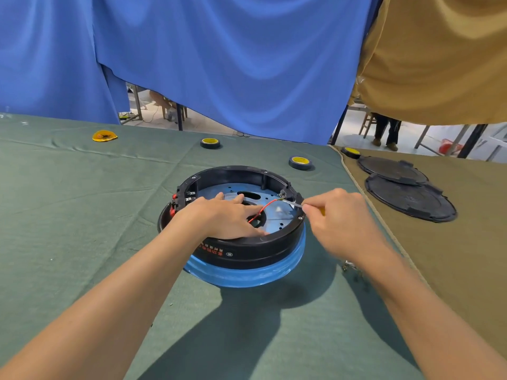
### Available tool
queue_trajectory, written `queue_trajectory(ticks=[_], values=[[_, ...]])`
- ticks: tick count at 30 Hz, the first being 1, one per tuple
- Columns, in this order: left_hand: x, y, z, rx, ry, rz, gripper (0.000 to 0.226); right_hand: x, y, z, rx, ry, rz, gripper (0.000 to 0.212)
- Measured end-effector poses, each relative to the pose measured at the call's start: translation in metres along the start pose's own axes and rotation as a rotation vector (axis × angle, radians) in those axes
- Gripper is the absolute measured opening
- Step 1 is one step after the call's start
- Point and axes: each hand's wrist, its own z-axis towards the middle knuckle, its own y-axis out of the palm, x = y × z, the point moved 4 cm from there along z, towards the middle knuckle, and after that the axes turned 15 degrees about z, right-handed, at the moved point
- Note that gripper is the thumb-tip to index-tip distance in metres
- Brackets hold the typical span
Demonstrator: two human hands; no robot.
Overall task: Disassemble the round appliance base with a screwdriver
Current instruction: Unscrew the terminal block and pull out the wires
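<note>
left hand (225, 218) — rests flat inside round base (247, 250) | right hand (340, 218) — grips screwdriver (293, 204), tip at rim | green cloth (82, 215) underneath

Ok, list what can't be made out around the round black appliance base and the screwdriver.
Head view only.
- Thin metal screwdriver tip: too small to tell whether it sits in a screw.
- Its handle: wrapped by the right hand; only a yellow sliver shows.
- Thin red wire: lower end hidden under the left hand.
- Red print on the round black plastic appliance base: partly covered by the left forearm, too small to read.
</note>
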Motion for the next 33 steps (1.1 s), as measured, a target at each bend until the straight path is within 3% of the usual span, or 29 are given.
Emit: queue_trajectory(ticks=[6,15,18,22,30,33], values=[[0.000,0.000,0.001,0.019,-0.007,-0.025,0.070,0.004,-0.004,0.003,-0.005,0.015,0.027,0.034],[-0.001,0.004,0.004,0.031,-0.010,-0.045,0.073,-0.009,0.018,-0.010,0.042,-0.086,-0.170,0.028],[-0.001,0.005,0.005,0.038,-0.004,-0.032,0.073,0.001,0.007,-0.004,0.017,-0.093,-0.015,0.035],[-0.002,0.005,0.006,0.044,-0.003,-0.042,0.072,0.009,0.004,0.001,0.030,-0.067,0.110,0.026],[-0.003,0.007,0.008,0.053,-0.005,-0.051,0.073,0.002,0.005,-0.008,0.072,-0.099,-0.011,0.042],[-0.003,0.008,0.010,0.047,-0.010,-0.046,0.073,-0.001,0.011,-0.011,0.047,-0.113,-0.069,0.036]])
